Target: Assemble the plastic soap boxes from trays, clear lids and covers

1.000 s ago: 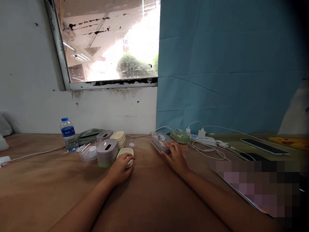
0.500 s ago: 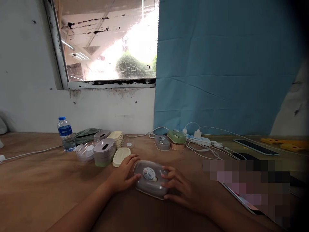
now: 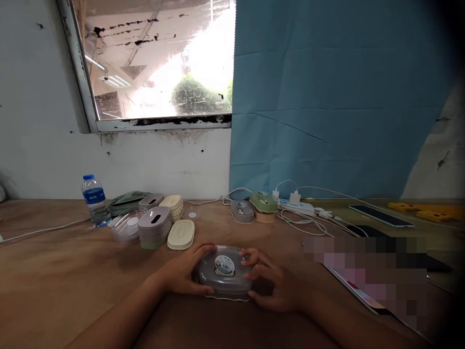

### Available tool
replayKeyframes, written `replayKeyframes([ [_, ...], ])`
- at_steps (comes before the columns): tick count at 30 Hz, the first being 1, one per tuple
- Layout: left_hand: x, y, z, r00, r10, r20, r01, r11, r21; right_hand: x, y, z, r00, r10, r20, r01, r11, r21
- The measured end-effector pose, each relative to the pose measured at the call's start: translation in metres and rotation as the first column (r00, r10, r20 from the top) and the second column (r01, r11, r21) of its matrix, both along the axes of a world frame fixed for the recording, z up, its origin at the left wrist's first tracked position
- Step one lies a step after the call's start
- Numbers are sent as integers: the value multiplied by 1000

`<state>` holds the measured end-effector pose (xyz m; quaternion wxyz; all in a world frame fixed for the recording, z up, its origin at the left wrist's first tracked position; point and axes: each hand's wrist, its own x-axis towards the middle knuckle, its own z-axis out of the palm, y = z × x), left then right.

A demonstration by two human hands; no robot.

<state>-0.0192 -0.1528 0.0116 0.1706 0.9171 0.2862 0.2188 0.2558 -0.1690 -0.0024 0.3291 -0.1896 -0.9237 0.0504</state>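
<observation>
A grey, rounded lidded box (image 3: 218,285) with a clear cover and a round printed label sits on the table in front of me. My left hand (image 3: 187,274) curves around its left end, thumb at the near edge and fingers at the far edge. At the opposite end, my right hand (image 3: 274,281) grips it with bent fingers on the rim and the thumb low at the near corner. Just beyond my left hand lies a cream oval lid (image 3: 181,235), apart from the fingers.
Behind on the left stand a water bottle (image 3: 95,201), clear lids (image 3: 125,227), stacked lilac containers (image 3: 155,225) and cream lids (image 3: 172,207). Farther back are a grey box (image 3: 241,212) and a green-topped box (image 3: 263,202). A power strip (image 3: 296,207), cables and a phone (image 3: 379,215) lie right.
The box has turned so its long side faces me more squarely. My left hand has slid down around its left end, its thumb now at the near edge; my right hand stays on the right end.
</observation>
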Motion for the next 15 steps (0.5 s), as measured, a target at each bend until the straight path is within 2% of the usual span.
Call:
replayKeyframes([
  [7,8,-4,1,998,48,47,-48,999,12,-1,1,4,998,-29,-65,28,1000,-6],
  [11,7,-5,2,997,40,65,-46,995,88,-1,0,4,996,-70,-58,72,996,45],
  [15,7,-7,2,993,-12,117,-10,982,187,0,-2,3,988,-75,-137,91,989,120],
])
